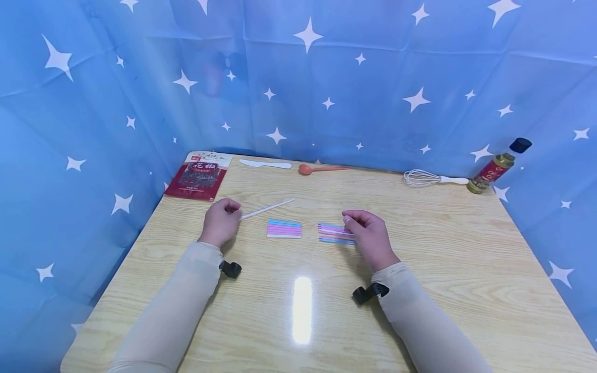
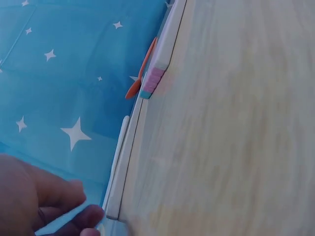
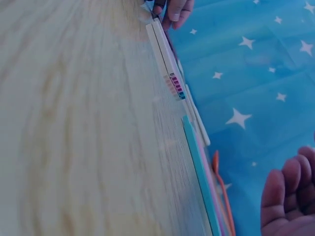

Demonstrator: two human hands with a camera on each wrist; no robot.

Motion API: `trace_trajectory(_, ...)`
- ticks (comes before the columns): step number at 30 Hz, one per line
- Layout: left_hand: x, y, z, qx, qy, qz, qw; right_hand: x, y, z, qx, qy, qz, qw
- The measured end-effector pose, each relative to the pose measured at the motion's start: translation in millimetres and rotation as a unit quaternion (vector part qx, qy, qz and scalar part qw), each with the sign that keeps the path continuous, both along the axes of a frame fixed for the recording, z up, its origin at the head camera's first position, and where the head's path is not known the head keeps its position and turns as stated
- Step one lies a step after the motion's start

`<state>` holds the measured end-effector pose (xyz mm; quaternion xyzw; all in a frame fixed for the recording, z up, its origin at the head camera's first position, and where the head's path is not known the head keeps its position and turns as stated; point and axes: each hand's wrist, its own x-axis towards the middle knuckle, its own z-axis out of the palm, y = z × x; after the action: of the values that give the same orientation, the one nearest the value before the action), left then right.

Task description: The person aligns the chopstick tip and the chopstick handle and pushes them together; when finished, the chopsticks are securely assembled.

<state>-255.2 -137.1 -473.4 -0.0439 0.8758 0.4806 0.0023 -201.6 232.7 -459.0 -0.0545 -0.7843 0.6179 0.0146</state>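
Note:
My left hand [image 1: 221, 223] is at the near end of a slim white stick [image 1: 267, 208] lying slantwise on the table. In the left wrist view its fingertips are beside the white stick [image 2: 129, 147], whose end shows bare. Right of it lies a row of blue, pink, purple and white sticks [image 1: 284, 229], side by side. My right hand [image 1: 370, 235] hovers over another group of coloured sticks [image 1: 337, 240], hiding their right ends. Its fingers are loosely bent with nothing between them, and the right wrist view shows a teal stick [image 3: 202, 172] near it.
Along the back edge lie a red seasoning packet [image 1: 198, 176], a white knife [image 1: 266, 164], an orange spoon [image 1: 322, 169] and a whisk [image 1: 434, 178]. A bottle [image 1: 492, 171] with a black cap stands at the back right corner. A blue starry curtain [image 1: 308, 93] surrounds the wooden table [image 1: 261, 295].

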Motion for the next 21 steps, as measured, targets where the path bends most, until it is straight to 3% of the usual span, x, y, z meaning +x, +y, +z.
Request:
trace_trajectory(3, 1.6, 5.3, 3.2, 0.003, 0.005, -0.030, 0.9995, -1.5, 2.5, -0.1, 0.015, 0.000, -0.002, 0.9999)
trace_trajectory(7, 7.7, 16.3, 9.8, -0.018, 0.017, -0.102, 0.9945, -3.5, 8.4, 1.0, 0.050, -0.002, 0.000, 0.9987)
trace_trajectory(10, 13.2, 24.7, 12.4, -0.052, 0.013, -0.159, 0.9859, -4.5, 13.2, 1.9, 0.110, 0.001, 0.017, 0.9938)
trace_trajectory(13, 17.8, 31.4, 12.9, -0.092, 0.006, -0.198, 0.9760, -5.2, 17.6, 2.0, 0.188, -0.001, 0.043, 0.9813)
trace_trajectory(16, 21.7, 36.2, 13.3, -0.123, 0.000, -0.216, 0.9686, -5.2, 20.8, 2.5, 0.245, -0.018, 0.068, 0.9670)
trace_trajectory(21, 24.7, 40.0, 13.8, -0.161, 0.006, -0.235, 0.9585, -5.8, 23.7, 1.9, 0.272, -0.061, 0.106, 0.9546)
